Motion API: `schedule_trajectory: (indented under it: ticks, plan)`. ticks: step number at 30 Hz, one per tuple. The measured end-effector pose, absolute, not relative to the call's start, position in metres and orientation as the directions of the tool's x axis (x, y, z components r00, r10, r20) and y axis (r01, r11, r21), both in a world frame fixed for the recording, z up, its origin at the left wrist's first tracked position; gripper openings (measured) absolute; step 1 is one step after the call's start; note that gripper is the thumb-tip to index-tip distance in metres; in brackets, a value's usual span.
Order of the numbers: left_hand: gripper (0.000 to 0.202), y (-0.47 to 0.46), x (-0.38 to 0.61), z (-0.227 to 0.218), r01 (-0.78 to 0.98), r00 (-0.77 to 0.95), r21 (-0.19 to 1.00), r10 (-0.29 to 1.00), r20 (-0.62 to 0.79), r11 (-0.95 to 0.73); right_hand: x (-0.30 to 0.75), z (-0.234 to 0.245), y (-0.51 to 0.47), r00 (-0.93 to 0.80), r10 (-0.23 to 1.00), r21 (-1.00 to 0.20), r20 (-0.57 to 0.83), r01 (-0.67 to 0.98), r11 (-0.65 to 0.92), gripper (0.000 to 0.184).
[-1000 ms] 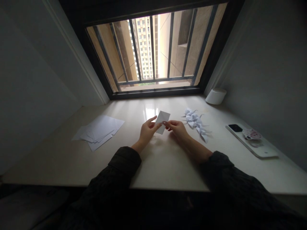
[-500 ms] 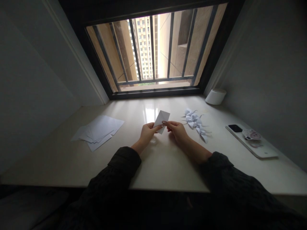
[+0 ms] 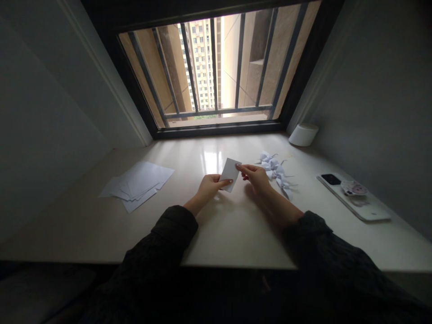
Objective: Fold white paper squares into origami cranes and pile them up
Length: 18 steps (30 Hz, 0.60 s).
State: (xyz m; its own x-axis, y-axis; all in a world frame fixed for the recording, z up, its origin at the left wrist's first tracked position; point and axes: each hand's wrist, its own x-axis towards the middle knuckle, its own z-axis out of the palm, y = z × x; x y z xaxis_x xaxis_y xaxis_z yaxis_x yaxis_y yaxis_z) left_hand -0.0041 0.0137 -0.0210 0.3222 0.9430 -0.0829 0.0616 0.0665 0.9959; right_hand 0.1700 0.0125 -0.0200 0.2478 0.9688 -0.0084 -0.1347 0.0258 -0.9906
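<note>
A small folded white paper (image 3: 230, 173) is held up just above the pale desk (image 3: 229, 225) in the middle of the view. My left hand (image 3: 209, 189) pinches its lower edge with thumb and fingers closed. My right hand (image 3: 257, 177) pinches its upper right corner with the fingertips. Both forearms in dark sleeves reach in from the near edge.
A loose stack of white sheets (image 3: 137, 184) lies to the left. Several folded white paper cranes (image 3: 276, 173) lie just right of my right hand. A white phone (image 3: 353, 195) rests at the right, a white round container (image 3: 303, 134) at the back right. A barred window (image 3: 216, 67) is behind.
My right hand has slid up along the paper's edge to its upper right corner. The left hand has shifted its grip to the lower edge, and the paper stands a little more upright.
</note>
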Motion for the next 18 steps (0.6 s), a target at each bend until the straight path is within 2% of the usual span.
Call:
schedule_trajectory:
  ticks: [4, 12, 18]
  plan:
    - [0.037, 0.0135, -0.005, -0.0198, 0.098, 0.316, 0.994, 0.945, -0.082, 0.053, 0.1726, -0.0201, 0.0146, 0.276, 0.961, -0.992, 0.016, -0.118, 0.051, 0.034]
    - [0.034, 0.0148, -0.004, -0.0199, 0.111, 0.317, 0.993, 0.946, -0.068, 0.034, 0.1735, -0.0192, 0.0152, 0.345, 0.939, -0.979, 0.018, -0.186, 0.087, 0.025]
    - [0.04, 0.0184, -0.0061, -0.0224, 0.116, 0.309, 0.993, 0.95, -0.041, 0.006, 0.1708, -0.0198, 0.0136, 0.353, 0.934, -0.982, 0.059, -0.145, 0.117, 0.031]
